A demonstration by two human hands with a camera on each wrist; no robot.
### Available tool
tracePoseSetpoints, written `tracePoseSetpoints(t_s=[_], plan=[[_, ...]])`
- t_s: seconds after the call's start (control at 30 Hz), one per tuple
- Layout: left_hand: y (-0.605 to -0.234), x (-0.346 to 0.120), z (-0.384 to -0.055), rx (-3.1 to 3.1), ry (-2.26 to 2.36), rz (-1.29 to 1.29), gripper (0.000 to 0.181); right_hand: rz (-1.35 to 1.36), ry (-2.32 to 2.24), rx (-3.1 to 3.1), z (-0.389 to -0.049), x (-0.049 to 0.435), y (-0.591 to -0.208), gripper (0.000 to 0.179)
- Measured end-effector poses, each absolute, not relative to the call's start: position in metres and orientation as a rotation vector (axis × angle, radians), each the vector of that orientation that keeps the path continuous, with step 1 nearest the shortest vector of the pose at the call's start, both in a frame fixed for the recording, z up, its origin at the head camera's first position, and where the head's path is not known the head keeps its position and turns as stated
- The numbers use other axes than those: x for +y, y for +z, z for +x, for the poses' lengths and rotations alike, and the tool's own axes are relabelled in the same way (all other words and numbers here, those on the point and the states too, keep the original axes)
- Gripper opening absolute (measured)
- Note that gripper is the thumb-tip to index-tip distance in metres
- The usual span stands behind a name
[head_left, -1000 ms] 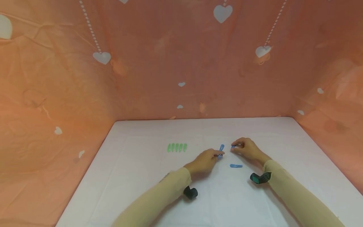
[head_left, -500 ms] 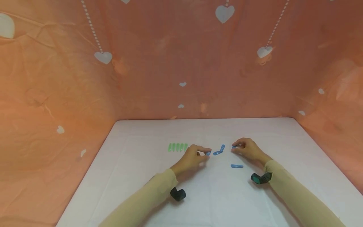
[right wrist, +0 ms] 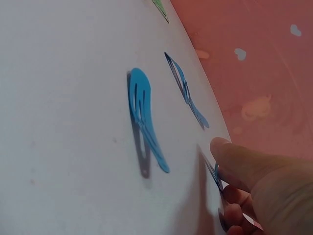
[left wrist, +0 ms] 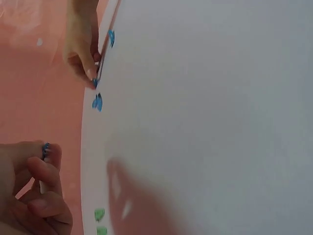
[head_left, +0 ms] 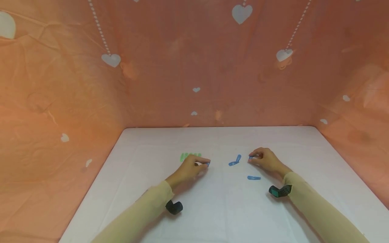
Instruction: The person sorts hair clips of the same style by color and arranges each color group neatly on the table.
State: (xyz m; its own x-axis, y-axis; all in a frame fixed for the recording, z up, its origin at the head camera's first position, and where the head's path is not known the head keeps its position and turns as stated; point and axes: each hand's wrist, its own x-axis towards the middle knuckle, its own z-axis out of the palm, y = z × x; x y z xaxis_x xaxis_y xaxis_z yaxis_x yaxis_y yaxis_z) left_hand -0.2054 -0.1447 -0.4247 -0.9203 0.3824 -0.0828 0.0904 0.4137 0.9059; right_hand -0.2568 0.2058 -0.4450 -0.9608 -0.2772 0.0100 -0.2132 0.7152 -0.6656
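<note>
My left hand (head_left: 189, 167) pinches a blue snap hair clip (left wrist: 45, 151) between thumb and forefinger, above the table beside the row of green hair clips (head_left: 183, 157), which it partly covers. Further right, my right hand (head_left: 265, 160) holds another blue hair clip (right wrist: 217, 174) at its fingertips, low over the table; fingers hide most of that clip. Between the hands lie two blue hair clips (head_left: 234, 163), angled and touching or overlapping. A single blue hair clip (right wrist: 139, 95) lies nearer the person, left of and below the right hand.
A white-covered table (head_left: 231, 209) spreads beneath everything. Orange cloth walls (head_left: 170, 67) with pale hearts rise behind and at both sides. Dark wrist cameras (head_left: 174, 207) hang under the sleeves.
My left hand has drawn a blue hair clip away from the blue group and carried it left, now covering part of the green row. My right hand stays in place with its clip.
</note>
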Motion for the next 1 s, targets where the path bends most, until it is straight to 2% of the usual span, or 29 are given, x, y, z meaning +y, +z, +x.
tracePoseSetpoints(t_s=[0.63, 1.0], plan=[[-0.437, -0.206, -0.211, 2.532, 1.472, 0.401, 0.023, -0.382, -1.086, 2.795, -0.258, 0.206, -0.447, 0.027], [-0.448, -0.219, -0.215, 2.631, 1.401, 0.331, 0.022, -0.375, -1.086, 2.790, -0.260, 0.209, -0.448, 0.027]])
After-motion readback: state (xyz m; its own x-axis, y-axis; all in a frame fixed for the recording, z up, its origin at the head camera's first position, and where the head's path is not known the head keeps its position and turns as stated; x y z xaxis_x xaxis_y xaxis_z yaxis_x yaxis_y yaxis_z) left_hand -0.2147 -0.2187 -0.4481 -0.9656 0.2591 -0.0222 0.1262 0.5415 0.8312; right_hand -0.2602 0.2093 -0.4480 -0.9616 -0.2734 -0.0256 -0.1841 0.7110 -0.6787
